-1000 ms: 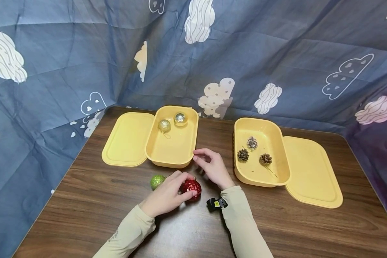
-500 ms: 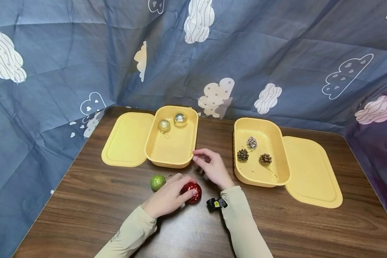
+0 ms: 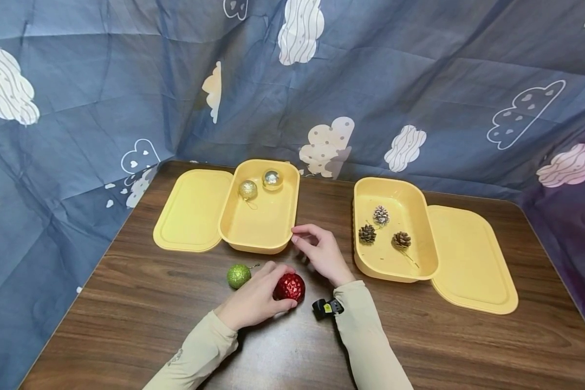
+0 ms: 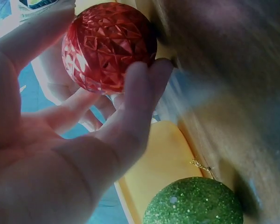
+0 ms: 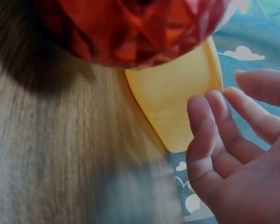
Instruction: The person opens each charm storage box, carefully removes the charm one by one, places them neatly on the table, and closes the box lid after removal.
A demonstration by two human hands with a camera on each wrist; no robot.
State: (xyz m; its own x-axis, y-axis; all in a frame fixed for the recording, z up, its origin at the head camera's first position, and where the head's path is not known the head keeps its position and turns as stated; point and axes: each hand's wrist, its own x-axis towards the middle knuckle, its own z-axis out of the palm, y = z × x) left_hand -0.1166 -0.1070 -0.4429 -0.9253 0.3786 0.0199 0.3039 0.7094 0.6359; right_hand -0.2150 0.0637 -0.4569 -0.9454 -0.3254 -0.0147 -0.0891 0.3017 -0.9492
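"Where was the red ball?"
"My left hand had its fingers round it, in front of the left yellow box."
"And your right hand?"
"It was loose, by that box's corner."

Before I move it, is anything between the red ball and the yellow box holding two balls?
Mainly the near wall of the yellow box. The right hand is at that box's near right corner, just beside the straight path, and the green ball lies off to the left.
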